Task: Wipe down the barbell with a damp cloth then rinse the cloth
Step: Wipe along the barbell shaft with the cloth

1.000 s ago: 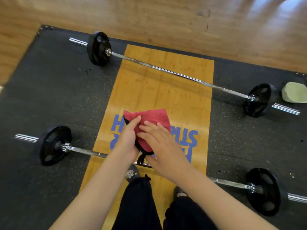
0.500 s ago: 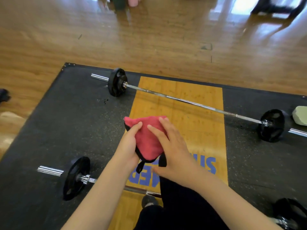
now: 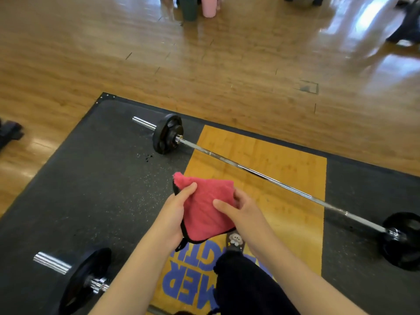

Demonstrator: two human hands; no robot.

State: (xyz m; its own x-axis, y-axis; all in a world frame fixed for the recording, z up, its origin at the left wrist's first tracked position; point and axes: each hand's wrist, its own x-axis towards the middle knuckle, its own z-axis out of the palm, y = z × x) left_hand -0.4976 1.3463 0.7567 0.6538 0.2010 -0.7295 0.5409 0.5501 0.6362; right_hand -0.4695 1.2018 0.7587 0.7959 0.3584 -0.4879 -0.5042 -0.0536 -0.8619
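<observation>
A red cloth [image 3: 204, 208] with black trim is folded and held up in front of me. My left hand [image 3: 175, 212] grips its left edge, thumb on top. My right hand [image 3: 241, 212] pinches its right side, thumb across the front. Beyond the cloth a chrome barbell [image 3: 261, 176] with black plates lies across the lifting platform [image 3: 284, 160], running from upper left to lower right. A second barbell's end [image 3: 75, 276] with its plate sits at the lower left; my arms hide its shaft.
The platform has black rubber mats [image 3: 91, 189] either side of a wooden centre strip with blue lettering. Polished wood floor lies beyond. A green bottle [image 3: 188, 6] and a pink one [image 3: 209, 5] stand far off. My foot [image 3: 235, 239] shows below the cloth.
The view has tilted up and moved forward, so the near barbell has slid down the frame and more floor shows. My right hand's fingers have curled round the cloth's right side.
</observation>
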